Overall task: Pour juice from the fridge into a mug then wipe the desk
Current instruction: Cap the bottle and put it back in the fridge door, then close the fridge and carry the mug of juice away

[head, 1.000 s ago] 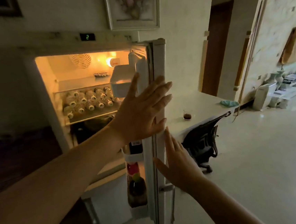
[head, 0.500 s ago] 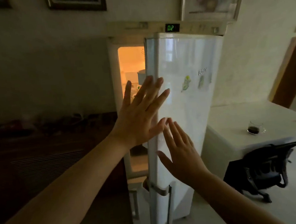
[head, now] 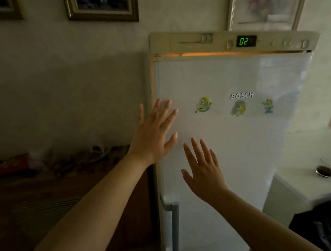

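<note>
Hands flat, fingers spread: left hand (head: 153, 134) and right hand (head: 204, 172) on my white fridge door (head: 242, 138), nearly shut. Glass mug (head: 328, 167) on bench holds juice; wipe pending.

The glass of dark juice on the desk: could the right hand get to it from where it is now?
Probably yes. The right hand is open and empty against the fridge door, and nothing stands between it and the glass on the desk.

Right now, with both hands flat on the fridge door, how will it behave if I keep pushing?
The fridge door looks stiff, so it should swing as one piece. An orange glow along its top edge suggests it is not quite sealed, so a little more push probably shuts it. The left hand sits near the opening edge, likely the easiest place to press; the right hand adds little.
</note>
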Demonstrator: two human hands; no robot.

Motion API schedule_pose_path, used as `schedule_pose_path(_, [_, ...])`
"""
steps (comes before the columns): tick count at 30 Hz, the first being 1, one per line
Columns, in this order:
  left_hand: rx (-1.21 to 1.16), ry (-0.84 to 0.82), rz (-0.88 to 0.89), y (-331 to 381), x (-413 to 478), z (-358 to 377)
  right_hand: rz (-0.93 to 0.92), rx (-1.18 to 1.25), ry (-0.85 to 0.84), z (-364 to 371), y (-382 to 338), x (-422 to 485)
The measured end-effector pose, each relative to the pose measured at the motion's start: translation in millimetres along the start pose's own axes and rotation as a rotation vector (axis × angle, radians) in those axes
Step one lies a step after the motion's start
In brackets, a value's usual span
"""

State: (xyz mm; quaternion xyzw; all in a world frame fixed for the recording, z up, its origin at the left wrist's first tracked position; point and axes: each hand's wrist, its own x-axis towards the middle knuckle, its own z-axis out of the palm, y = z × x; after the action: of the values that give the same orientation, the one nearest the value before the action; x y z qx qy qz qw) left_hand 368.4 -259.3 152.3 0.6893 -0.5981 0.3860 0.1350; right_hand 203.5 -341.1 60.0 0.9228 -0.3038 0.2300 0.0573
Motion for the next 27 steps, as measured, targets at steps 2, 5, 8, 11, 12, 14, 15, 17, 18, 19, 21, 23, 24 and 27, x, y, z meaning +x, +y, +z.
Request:
schedule_pose_path(2, [0.017, -0.031, -0.014, -13.0, 11.0, 15.0, 0.006, -0.012, -0.016, 5.7, 0.1, 22.0])
schedule_pose_path(5, [0.006, -0.017, 0.008, -23.7, 22.2, 28.9, 0.008, -0.02, -0.001, 7.1, -3.3, 44.7])
schedule_pose_path(8, [-0.019, 0.037, 0.023, -25.2, 24.4, 37.0, 0.005, -0.032, 0.021, 9.0, -5.9, 50.5])
schedule_pose_path(11, [-0.068, 0.077, 0.007, -21.5, 24.8, 40.5, 0.0, -0.03, 0.022, 7.1, -4.8, 50.0])
schedule_pose_path(12, [-0.088, 0.085, 0.001, -18.9, 24.9, 40.0, -0.007, -0.029, 0.015, 5.7, -3.8, 49.8])
schedule_pose_path(14, [-0.14, 0.117, -0.004, -10.7, 24.4, 36.1, -0.031, -0.008, 0.0, 1.5, -0.8, 48.6])
schedule_pose_path(15, [-0.171, 0.144, 0.01, -4.8, 24.2, 33.4, -0.045, 0.008, -0.005, -1.5, 1.8, 46.5])
schedule_pose_path(17, [-0.224, 0.199, 0.057, 11.7, 25.9, 28.0, -0.055, 0.026, -0.014, -7.7, 9.8, 38.2])
schedule_pose_path(18, [-0.25, 0.214, 0.076, 22.2, 27.9, 26.8, -0.043, 0.036, -0.019, -10.5, 15.8, 32.2])
schedule_pose_path(19, [-0.275, 0.222, 0.093, 33.7, 30.2, 26.4, -0.021, 0.051, -0.021, -13.9, 22.9, 25.3])
schedule_pose_path(21, [-0.35, 0.243, 0.142, 58.7, 35.8, 29.0, 0.039, 0.093, -0.012, -21.6, 41.5, 8.0])
schedule_pose_path(23, [-0.477, 0.269, 0.201, 86.9, 42.6, 34.1, 0.121, 0.118, 0.019, -32.2, 67.9, -12.2])
schedule_pose_path(24, [-0.541, 0.276, 0.218, 102.5, 46.6, 37.4, 0.178, 0.127, 0.037, -37.4, 84.5, -23.1])
schedule_pose_path(27, [-0.68, 0.253, 0.229, 155.1, 60.1, 50.5, 0.347, 0.127, 0.062, -54.4, 140.0, -58.1])
